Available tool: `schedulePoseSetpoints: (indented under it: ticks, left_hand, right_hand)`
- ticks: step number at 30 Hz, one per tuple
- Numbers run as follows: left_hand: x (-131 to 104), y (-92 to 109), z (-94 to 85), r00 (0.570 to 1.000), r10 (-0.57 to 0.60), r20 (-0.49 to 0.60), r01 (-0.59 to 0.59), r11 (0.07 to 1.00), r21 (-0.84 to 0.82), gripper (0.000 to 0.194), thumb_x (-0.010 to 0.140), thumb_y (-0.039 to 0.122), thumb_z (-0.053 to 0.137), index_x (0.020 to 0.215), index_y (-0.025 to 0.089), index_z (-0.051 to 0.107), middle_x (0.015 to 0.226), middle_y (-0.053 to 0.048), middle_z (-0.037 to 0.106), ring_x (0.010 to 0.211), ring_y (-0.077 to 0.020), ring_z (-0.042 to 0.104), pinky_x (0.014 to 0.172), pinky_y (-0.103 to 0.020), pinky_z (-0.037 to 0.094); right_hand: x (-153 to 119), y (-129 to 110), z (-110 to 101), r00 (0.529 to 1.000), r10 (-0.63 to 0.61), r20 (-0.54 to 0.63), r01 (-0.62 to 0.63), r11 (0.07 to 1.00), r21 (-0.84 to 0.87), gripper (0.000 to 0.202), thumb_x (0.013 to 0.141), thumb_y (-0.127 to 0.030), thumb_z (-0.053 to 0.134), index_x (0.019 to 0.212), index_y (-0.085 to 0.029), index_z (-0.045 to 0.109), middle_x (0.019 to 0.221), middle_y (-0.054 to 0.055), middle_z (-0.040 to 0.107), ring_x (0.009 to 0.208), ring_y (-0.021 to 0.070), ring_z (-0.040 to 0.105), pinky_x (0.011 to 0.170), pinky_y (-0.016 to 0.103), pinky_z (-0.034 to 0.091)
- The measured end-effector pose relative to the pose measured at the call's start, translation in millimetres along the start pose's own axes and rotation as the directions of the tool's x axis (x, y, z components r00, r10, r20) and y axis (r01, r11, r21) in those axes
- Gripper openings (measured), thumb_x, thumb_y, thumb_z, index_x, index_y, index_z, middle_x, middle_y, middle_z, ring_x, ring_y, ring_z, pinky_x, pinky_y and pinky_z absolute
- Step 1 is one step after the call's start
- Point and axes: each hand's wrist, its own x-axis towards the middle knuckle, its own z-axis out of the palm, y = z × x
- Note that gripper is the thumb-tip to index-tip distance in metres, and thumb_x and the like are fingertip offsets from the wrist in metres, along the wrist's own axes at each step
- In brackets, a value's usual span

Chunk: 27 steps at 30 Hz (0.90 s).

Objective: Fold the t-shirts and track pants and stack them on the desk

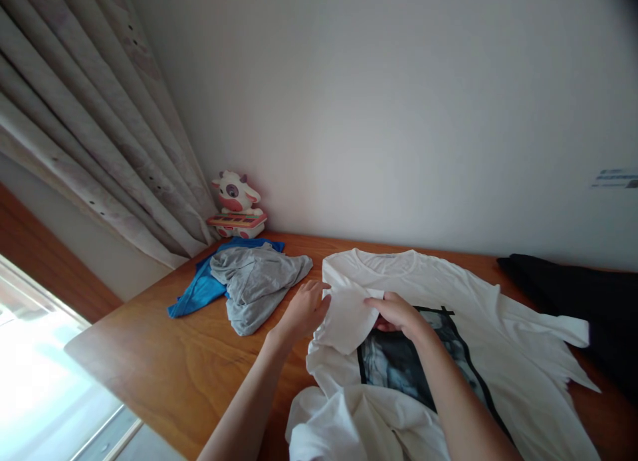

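Observation:
A white T-shirt with a dark framed print lies spread on the wooden table, its neckline towards the wall. On its left side the sleeve is turned inward across the chest. The fingers and thumb of my right hand pinch the cuff of that sleeve; some fingertips are hidden beneath the cloth. My left hand is at the shirt's left edge, thumb and forefinger apart beside the folded sleeve. White fabric is bunched at the bottom, close to my body.
A grey garment lies crumpled over a blue one on the left of the wooden table. Behind them stands a cow-shaped toy keyboard by the curtain. Black cloth lies at the right.

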Motion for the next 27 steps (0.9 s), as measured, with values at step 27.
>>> schedulePoseSetpoints:
  ticks: [27]
  left_hand:
    - [77, -28, 59.4, 0.948, -0.224, 0.226, 0.127, 0.919, 0.373, 0.071, 0.102, 0.058, 0.025, 0.160, 0.018, 0.029, 0.170, -0.014, 0.016, 0.155, -0.0414, 0.013, 0.121, -0.066, 0.010]
  right_hand:
    - [-65, -18, 70, 0.818, -0.451, 0.357, 0.550, 0.431, -0.715, 0.026, 0.088, -0.034, 0.066, 0.100, -0.013, 0.075, 0.102, 0.018, 0.078, 0.094, 0.0308, 0.074, 0.074, 0.034, 0.049]
